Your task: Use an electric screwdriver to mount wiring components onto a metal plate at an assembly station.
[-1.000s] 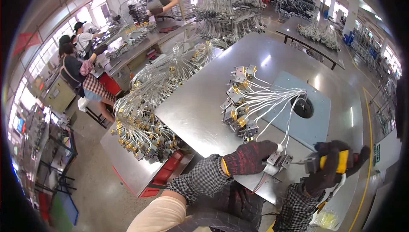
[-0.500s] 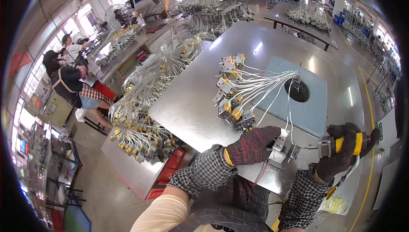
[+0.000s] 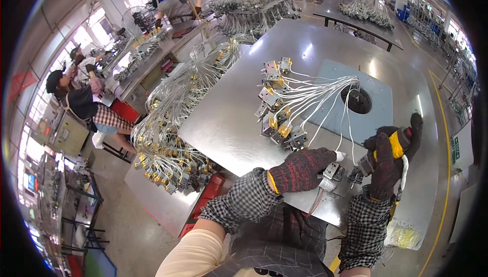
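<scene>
My left hand (image 3: 304, 170), in a dark red-and-black knit glove, grips a small metal switch-like box (image 3: 332, 173) near the front of the steel table (image 3: 234, 129). Thin red wires hang from the box. A white tip shows by my fingertips. In my gloved right hand (image 3: 387, 167) is a power screwdriver (image 3: 396, 147) with a yellow band, its fingers wrapped round the body. The tool's nose points down-left toward a small metal fitting (image 3: 356, 177) beside the box; whether they touch I cannot tell. Beyond my left hand lie several similar boxes (image 3: 269, 95) on white leads (image 3: 325, 88).
The leads gather by a round dark opening (image 3: 358, 101) in a blue-grey plate (image 3: 378, 124). Bundles of wired boxes (image 3: 173, 119) fill a lower bench at left, above a red bin (image 3: 208, 195). Other people (image 3: 178, 2) work at far-left benches. A bag (image 3: 404, 236) lies front right.
My right hand has swung the screwdriver leftward and turned it, bringing its nose closer to the metal box. My left hand stays nearly in place on the box.
</scene>
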### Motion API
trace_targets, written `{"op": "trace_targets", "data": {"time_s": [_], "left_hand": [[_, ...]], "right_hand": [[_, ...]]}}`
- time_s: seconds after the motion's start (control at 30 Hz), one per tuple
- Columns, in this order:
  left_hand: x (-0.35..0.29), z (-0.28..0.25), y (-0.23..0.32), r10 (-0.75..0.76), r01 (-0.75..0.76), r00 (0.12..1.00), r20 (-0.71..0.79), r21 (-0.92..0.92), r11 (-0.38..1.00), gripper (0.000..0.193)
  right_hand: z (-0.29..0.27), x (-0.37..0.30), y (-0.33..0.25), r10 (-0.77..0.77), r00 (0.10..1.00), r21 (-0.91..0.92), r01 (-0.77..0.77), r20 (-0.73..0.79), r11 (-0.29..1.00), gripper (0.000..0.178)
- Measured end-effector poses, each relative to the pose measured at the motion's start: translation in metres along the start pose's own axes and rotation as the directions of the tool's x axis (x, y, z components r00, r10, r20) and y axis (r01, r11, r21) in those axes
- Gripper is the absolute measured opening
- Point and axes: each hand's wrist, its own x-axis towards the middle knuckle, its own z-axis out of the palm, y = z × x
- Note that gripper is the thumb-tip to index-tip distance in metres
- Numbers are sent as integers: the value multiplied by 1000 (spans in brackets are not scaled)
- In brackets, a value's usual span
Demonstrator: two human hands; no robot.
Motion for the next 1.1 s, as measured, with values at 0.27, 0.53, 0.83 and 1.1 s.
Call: {"op": "trace_targets", "data": {"time_s": [0.27, 0.53, 0.83, 1.1], "left_hand": [[-1, 1, -7, 52, -52, 999, -3, -42, 998, 59], [-4, 1, -7, 47, -47, 999, 8, 39, 998, 59], [-1, -8, 0, -57, 64, 993, 108, -63, 996, 61], [-5, -5, -2, -33, 35, 998, 51, -41, 999, 60]], "right_hand": [[-5, 2, 8, 120, 993, 4, -121, 14, 993, 70], [-3, 1, 8, 87, 996, -39, -87, 6, 995, 70], [-4, 4, 11, 104, 995, 47, -103, -6, 994, 75], [-3, 2, 7, 104, 995, -47, -104, -6, 993, 66]]}}
